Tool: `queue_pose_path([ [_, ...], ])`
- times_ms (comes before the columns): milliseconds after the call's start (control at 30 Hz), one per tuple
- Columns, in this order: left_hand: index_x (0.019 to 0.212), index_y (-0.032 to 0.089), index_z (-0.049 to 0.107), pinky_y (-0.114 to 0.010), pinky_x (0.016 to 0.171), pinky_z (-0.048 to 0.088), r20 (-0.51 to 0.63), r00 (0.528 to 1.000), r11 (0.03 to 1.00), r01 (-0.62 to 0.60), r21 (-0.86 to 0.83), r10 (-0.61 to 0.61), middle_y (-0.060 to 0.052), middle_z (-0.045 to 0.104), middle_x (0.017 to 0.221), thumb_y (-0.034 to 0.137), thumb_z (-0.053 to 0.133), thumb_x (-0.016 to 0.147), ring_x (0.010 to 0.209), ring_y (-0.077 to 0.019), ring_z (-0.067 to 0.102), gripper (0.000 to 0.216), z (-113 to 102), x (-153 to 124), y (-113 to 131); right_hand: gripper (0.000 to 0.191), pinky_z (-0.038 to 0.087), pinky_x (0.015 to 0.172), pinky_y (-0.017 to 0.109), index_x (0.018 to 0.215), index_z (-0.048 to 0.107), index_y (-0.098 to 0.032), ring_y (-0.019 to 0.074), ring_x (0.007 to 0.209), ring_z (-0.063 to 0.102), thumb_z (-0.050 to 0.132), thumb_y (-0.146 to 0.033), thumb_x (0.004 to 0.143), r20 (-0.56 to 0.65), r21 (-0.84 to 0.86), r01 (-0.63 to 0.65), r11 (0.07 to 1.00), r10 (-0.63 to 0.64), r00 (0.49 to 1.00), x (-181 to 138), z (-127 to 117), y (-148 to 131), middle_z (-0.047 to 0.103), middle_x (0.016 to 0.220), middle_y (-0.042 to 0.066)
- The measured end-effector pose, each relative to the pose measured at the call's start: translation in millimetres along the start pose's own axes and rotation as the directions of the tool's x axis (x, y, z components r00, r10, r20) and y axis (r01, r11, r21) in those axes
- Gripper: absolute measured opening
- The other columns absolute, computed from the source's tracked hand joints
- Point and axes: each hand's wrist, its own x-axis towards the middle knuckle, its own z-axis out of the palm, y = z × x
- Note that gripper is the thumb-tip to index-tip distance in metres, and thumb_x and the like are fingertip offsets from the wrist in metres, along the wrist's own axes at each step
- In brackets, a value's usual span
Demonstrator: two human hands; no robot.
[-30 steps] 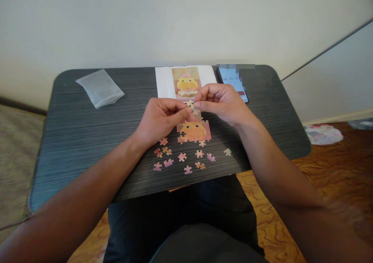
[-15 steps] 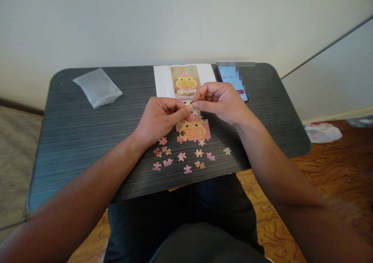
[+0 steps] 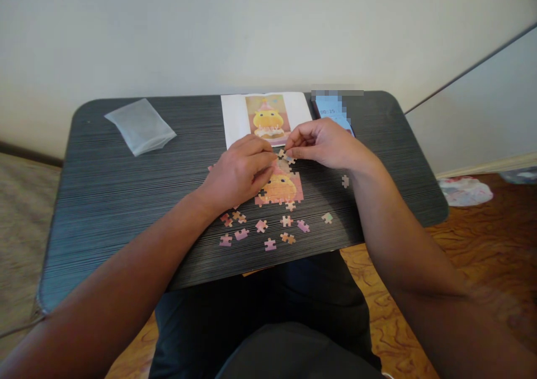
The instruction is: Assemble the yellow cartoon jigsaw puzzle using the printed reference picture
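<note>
A partly joined jigsaw puzzle with a yellow cartoon face lies at the middle of the table. My left hand rests palm down over its upper left side, fingers stretched out and covering part of it. With thumb and forefinger, my right hand pinches a small puzzle piece at the puzzle's top edge. Below the joined part are scattered several loose pieces, among them a pink piece and an orange piece. A green-tinted piece lies off to the right.
Behind the puzzle lies a white sheet with the printed reference picture. A phone showing a timer is at the back right, partly behind my right hand. On the left is a clear plastic bag. The dark table meets a wall.
My left hand has turned palm down and spread over the puzzle's left side. My right hand has shifted slightly right and down. A loose piece near my right wrist has come into view.
</note>
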Motion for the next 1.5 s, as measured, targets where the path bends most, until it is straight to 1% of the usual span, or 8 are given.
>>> queue_pose_path([
  [167, 0.100, 0.015, 0.081, -0.047, 0.102, 0.059, 0.036, 0.999, 1.000, 0.002, 0.009, -0.003, -0.015, 0.078, 0.114, 0.021, 0.058, 0.107, 0.113, -0.0288, 0.069, 0.025, 0.7, 0.2, 1.0, 0.011, 0.051, 0.069, 0.033, 0.087, 0.085, -0.024, 0.0157, 0.074, 0.067, 0.092, -0.030, 0.083, 0.092, -0.079, -0.007, 0.997, 0.014, 0.996, 7.8, -8.2, -14.0, 0.081, 0.082, 0.000],
  [300, 0.098, 0.015, 0.081, -0.046, 0.099, 0.059, 0.063, 0.998, 1.000, 0.009, 0.018, -0.010, -0.015, 0.078, 0.111, 0.022, 0.056, 0.108, 0.108, -0.0281, 0.070, 0.028, 0.2, 0.9, 1.1, 0.014, 0.046, 0.065, 0.033, 0.084, 0.085, -0.024, 0.0142, 0.068, 0.063, 0.096, -0.032, 0.080, 0.144, -0.113, -0.017, 0.993, 0.033, 0.989, 16.7, -14.9, -21.3, 0.078, 0.076, -0.003],
  [467, 0.097, 0.014, 0.081, -0.047, 0.099, 0.059, 0.061, 0.998, 1.000, -0.001, 0.025, -0.001, -0.015, 0.079, 0.111, 0.023, 0.055, 0.109, 0.108, -0.0290, 0.071, 0.030, 0.1, 1.4, 1.3, 0.018, 0.044, 0.064, 0.033, 0.085, 0.086, -0.024, 0.0137, 0.066, 0.062, 0.097, -0.038, 0.079, 0.176, -0.130, -0.018, 0.991, 0.041, 0.983, 25.0, -18.1, -20.5, 0.077, 0.074, -0.003],
  [633, 0.097, 0.011, 0.082, -0.047, 0.098, 0.060, 0.059, 0.998, 1.000, -0.010, 0.029, 0.008, -0.017, 0.079, 0.110, 0.024, 0.054, 0.109, 0.107, -0.0302, 0.071, 0.033, 0.6, 0.5, 0.4, 0.015, 0.045, 0.066, 0.033, 0.086, 0.086, -0.025, 0.0144, 0.069, 0.063, 0.094, -0.038, 0.082, 0.204, -0.176, -0.011, 0.984, 0.048, 0.978, 27.6, -18.5, -17.8, 0.078, 0.076, -0.003],
  [833, 0.097, 0.013, 0.082, -0.046, 0.097, 0.060, 0.061, 0.998, 0.999, -0.006, 0.035, 0.004, -0.016, 0.079, 0.110, 0.024, 0.055, 0.109, 0.106, -0.0290, 0.072, 0.032, -0.4, 1.0, 1.7, 0.018, 0.043, 0.065, 0.034, 0.083, 0.086, -0.025, 0.0150, 0.068, 0.062, 0.097, -0.039, 0.078, 0.218, -0.175, -0.038, 0.984, 0.076, 0.973, 29.7, -21.4, -19.4, 0.076, 0.073, -0.003],
  [1100, 0.095, 0.011, 0.081, -0.046, 0.096, 0.062, 0.049, 0.998, 0.997, -0.035, 0.064, 0.032, -0.015, 0.079, 0.107, 0.023, 0.055, 0.110, 0.105, -0.0284, 0.072, 0.033, 0.6, 0.7, 0.9, 0.019, 0.045, 0.071, 0.033, 0.094, 0.086, -0.023, 0.0153, 0.076, 0.064, 0.086, -0.041, 0.088, 0.331, -0.303, -0.009, 0.953, 0.114, 0.937, 38.1, -30.1, -20.3, 0.078, 0.083, -0.002],
  [1300, 0.097, 0.011, 0.081, -0.046, 0.098, 0.063, 0.033, 0.998, 0.996, -0.062, 0.070, 0.060, -0.015, 0.079, 0.108, 0.022, 0.055, 0.110, 0.105, -0.0274, 0.073, 0.031, 1.5, -0.7, -0.6, 0.017, 0.042, 0.074, 0.033, 0.096, 0.084, -0.023, 0.0151, 0.079, 0.062, 0.082, -0.039, 0.092, 0.346, -0.347, 0.005, 0.938, 0.124, 0.930, 39.2, -31.3, -22.1, 0.077, 0.086, -0.002],
  [1500, 0.097, 0.011, 0.081, -0.046, 0.097, 0.063, 0.040, 0.997, 0.995, -0.064, 0.079, 0.061, -0.014, 0.079, 0.107, 0.022, 0.056, 0.110, 0.105, -0.0275, 0.073, 0.030, 0.8, 0.1, 0.3, 0.018, 0.045, 0.074, 0.033, 0.095, 0.085, -0.024, 0.0149, 0.078, 0.063, 0.086, -0.041, 0.090, 0.332, -0.280, -0.012, 0.960, 0.108, 0.937, 36.8, -30.6, -19.8, 0.077, 0.084, -0.003],
])
